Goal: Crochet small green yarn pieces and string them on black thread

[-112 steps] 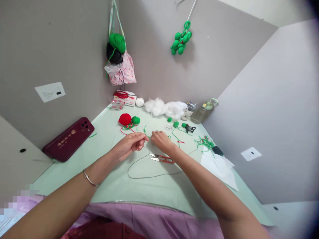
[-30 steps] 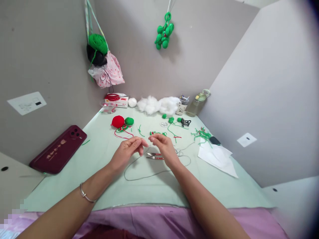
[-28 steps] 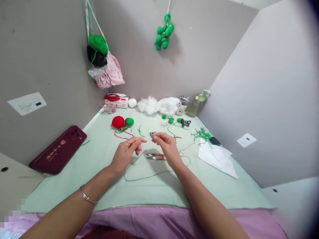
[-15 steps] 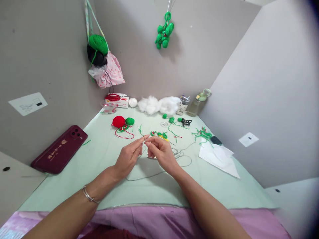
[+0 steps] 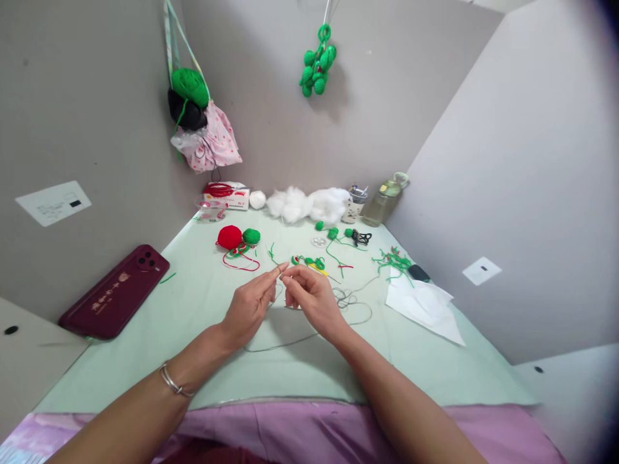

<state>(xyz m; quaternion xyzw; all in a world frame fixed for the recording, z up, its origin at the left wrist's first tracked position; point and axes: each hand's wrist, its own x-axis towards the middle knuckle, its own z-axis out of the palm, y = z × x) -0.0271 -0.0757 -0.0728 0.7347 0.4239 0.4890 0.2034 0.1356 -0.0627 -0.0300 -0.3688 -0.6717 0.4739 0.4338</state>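
My left hand (image 5: 249, 306) and my right hand (image 5: 312, 299) meet fingertip to fingertip above the middle of the table. Both are closed in a pinch; whatever lies between the fingers is too small to make out. A thin grey cord (image 5: 285, 346) loops over the table below and to the right of my hands, and part of it passes close to my left fingers. Just beyond the fingertips lie a small green and red crocheted piece (image 5: 314, 262) and a yellow-handled tool (image 5: 319, 270), partly covered by my right hand.
A red yarn ball (image 5: 229, 237) and a green one (image 5: 251, 236) sit back left. White stuffing (image 5: 309, 205) lines the back, beside a bottle (image 5: 384, 203). At right are green yarn scraps (image 5: 394, 259) and white paper (image 5: 423, 303); a phone (image 5: 116, 290) leans at left.
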